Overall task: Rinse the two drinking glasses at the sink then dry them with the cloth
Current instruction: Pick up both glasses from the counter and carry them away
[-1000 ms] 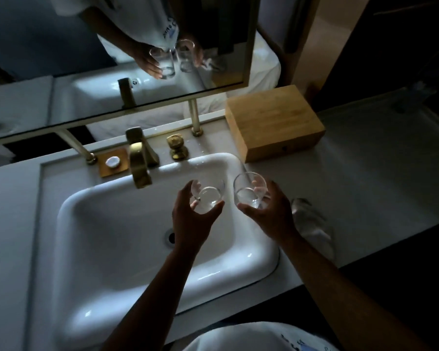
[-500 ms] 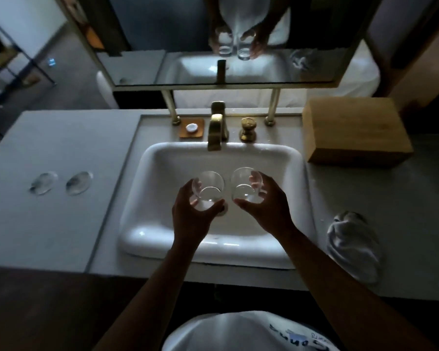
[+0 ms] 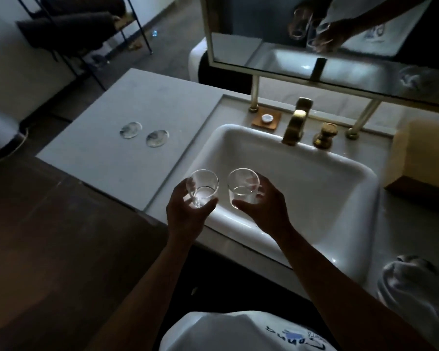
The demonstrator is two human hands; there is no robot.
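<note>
My left hand (image 3: 188,214) grips a clear drinking glass (image 3: 202,186) above the left rim of the white sink (image 3: 345,188). Beside it, my right hand (image 3: 264,211) grips a second clear glass (image 3: 242,184) over the basin's left side. Both glasses stand upright and close together without touching. A crumpled white cloth (image 3: 413,287) lies on the counter at the sink's right, near the front edge. The brass tap (image 3: 295,122) stands at the back of the basin with no water running.
Two round clear coasters (image 3: 131,129) (image 3: 157,138) lie on the grey counter (image 3: 107,153) to the left. A brass knob (image 3: 325,135) and a small wooden dish (image 3: 266,119) sit behind the basin. A wooden box (image 3: 421,155) stands at right, under the mirror (image 3: 340,39).
The view has swung left, and both hands with their glasses have shifted from the basin's middle toward its left rim. The coasters on the left counter have come into view.
</note>
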